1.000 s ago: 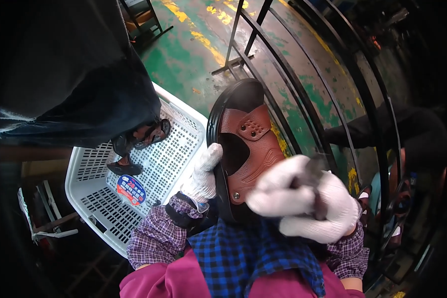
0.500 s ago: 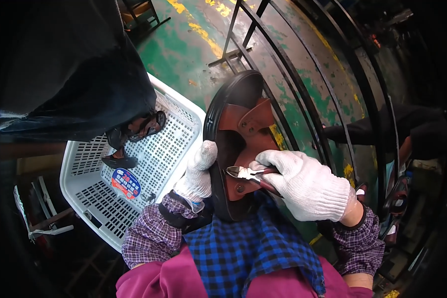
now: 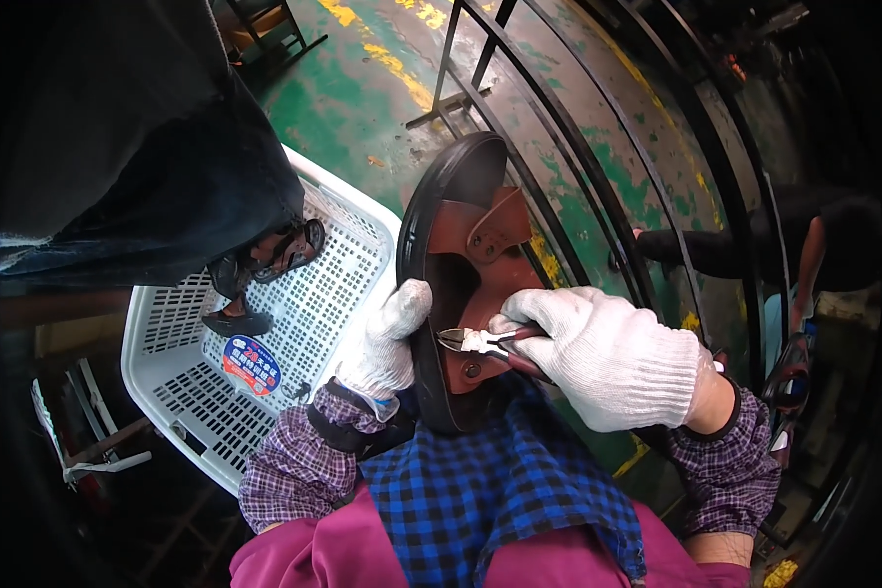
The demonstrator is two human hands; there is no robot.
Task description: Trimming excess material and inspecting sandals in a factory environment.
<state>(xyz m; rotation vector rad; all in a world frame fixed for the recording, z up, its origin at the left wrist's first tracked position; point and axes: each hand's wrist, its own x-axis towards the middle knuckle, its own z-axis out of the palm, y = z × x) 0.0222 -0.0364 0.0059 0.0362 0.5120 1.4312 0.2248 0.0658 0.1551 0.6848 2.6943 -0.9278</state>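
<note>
A sandal (image 3: pixel 458 211) with a dark sole and brown leather straps stands tilted over my lap, its toe end pointing away from me. My left hand (image 3: pixel 390 338), in a white knit glove, grips the sole's left edge with the thumb on top. Gloved likewise, my right hand (image 3: pixel 612 358) is closed round the dark red handles of cutting pliers (image 3: pixel 480 341). The pliers' jaws point left and lie against the near strap, close to a round rivet. Whether the jaws bite on anything is too small to tell.
A white perforated basket (image 3: pixel 363 211) at the left holds several dark sandals (image 3: pixel 250 279). Dark cloth (image 3: pixel 147 186) hangs above it. Black metal rack bars (image 3: pixel 598 186) curve along the right over a green floor (image 3: pixel 333 127) with worn yellow lines. More footwear (image 3: pixel 789 377) sits at far right.
The pliers have shifted slightly left along the strap. My right forearm has moved a little to the right, while my left hand keeps its hold on the sandal.
</note>
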